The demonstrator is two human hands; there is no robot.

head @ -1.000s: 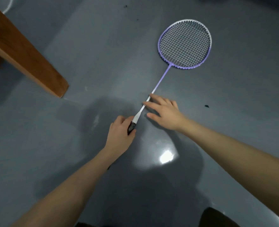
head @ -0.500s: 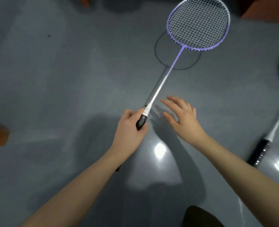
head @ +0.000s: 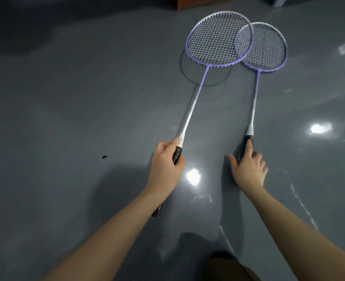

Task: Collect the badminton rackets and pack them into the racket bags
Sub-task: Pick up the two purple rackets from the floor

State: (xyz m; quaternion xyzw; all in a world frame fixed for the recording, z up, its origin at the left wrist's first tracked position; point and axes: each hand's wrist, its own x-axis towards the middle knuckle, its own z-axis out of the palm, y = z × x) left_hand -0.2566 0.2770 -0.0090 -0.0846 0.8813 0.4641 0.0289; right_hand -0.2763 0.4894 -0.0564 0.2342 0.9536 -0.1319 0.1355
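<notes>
My left hand (head: 166, 166) grips the black handle of a purple-and-white badminton racket (head: 196, 98) and holds it raised above the grey floor, where its head casts a ring shadow. A second purple racket (head: 255, 92) lies flat on the floor to the right, its head partly under the first racket's head. My right hand (head: 247, 169) rests on that second racket's black handle with fingers spread, the index finger lying along the grip. No racket bag is in view.
The glossy grey floor (head: 86, 118) shows bright light reflections. A brown wooden piece of furniture (head: 206, 2) stands at the top edge. A small dark speck (head: 104, 157) lies on the floor at left. A dark shoe (head: 226, 262) shows at the bottom.
My left hand lifted the first racket and carried it right, beside the second racket. My right hand left the first racket's shaft and came down on the second racket's handle.
</notes>
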